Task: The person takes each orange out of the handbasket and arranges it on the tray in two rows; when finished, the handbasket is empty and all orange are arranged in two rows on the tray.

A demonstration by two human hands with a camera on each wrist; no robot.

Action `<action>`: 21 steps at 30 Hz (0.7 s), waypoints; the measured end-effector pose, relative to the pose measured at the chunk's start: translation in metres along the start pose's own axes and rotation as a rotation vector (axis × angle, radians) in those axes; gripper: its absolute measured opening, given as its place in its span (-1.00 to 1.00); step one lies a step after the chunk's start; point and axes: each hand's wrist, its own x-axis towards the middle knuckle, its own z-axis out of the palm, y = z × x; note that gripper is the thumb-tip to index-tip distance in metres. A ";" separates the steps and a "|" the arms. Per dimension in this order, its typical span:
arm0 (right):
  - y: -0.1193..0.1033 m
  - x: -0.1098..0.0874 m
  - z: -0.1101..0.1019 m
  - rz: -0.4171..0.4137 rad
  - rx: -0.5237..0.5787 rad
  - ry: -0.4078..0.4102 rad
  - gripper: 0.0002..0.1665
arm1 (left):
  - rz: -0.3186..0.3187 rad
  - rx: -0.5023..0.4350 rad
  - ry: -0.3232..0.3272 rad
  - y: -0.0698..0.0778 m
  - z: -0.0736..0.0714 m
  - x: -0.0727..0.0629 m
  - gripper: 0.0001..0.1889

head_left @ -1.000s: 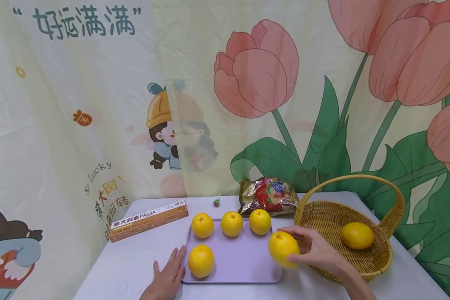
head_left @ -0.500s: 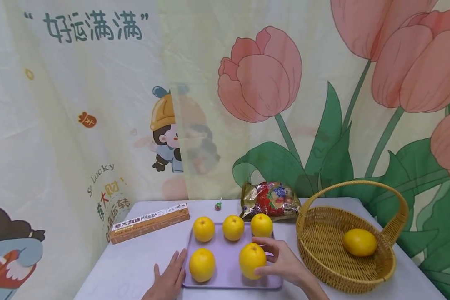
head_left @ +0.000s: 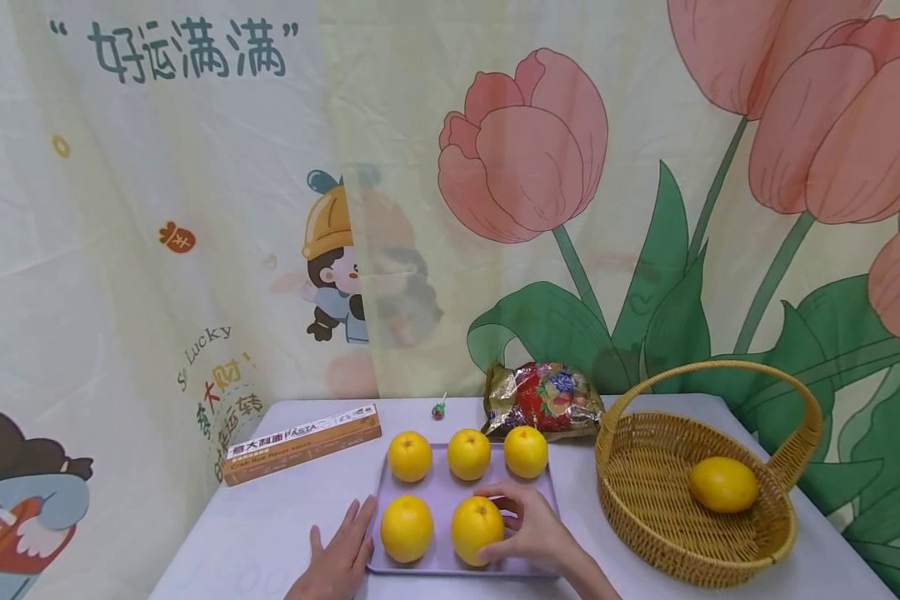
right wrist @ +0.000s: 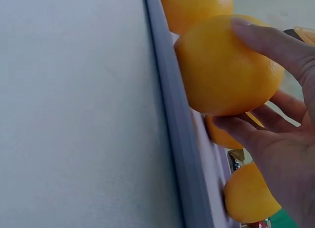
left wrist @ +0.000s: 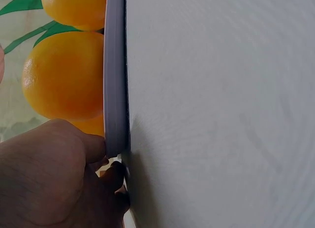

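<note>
My right hand (head_left: pixel 528 525) holds an orange (head_left: pixel 476 533) low over the front of a lilac tray (head_left: pixel 441 498), thumb on the near side and fingers round the far side. In the right wrist view the held orange (right wrist: pixel 224 70) shows just inside the tray rim (right wrist: pixel 170 90). Another orange (head_left: pixel 407 529) sits to its left, and three more stand in a row along the back, one of them (head_left: pixel 468 455) in the middle. Flat on the table, fingers extended, my left hand (head_left: pixel 337 546) lies against the tray's left edge.
A wicker basket (head_left: pixel 645 479) with a tall handle stands right of the tray, one orange (head_left: pixel 723 484) inside. Behind the tray lie a shiny red-and-gold bag (head_left: pixel 543 400) and a small lollipop (head_left: pixel 438 411). A pasta box (head_left: pixel 303 444) lies back left.
My right hand has carried the orange leftward from the tray's right edge, beside the basket, and down to the front row near the other orange. The left hand has stayed at the tray's edge.
</note>
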 end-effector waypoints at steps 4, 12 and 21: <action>0.003 0.001 0.002 0.009 0.006 0.005 -0.13 | -0.006 -0.004 -0.004 0.000 0.000 0.000 -0.35; 0.005 0.002 0.002 -0.004 -0.029 -0.014 -0.08 | 0.004 -0.008 -0.003 -0.002 0.002 0.001 -0.36; 0.008 0.000 -0.003 0.005 0.018 -0.050 0.01 | 0.010 -0.012 -0.005 -0.002 0.000 -0.001 -0.35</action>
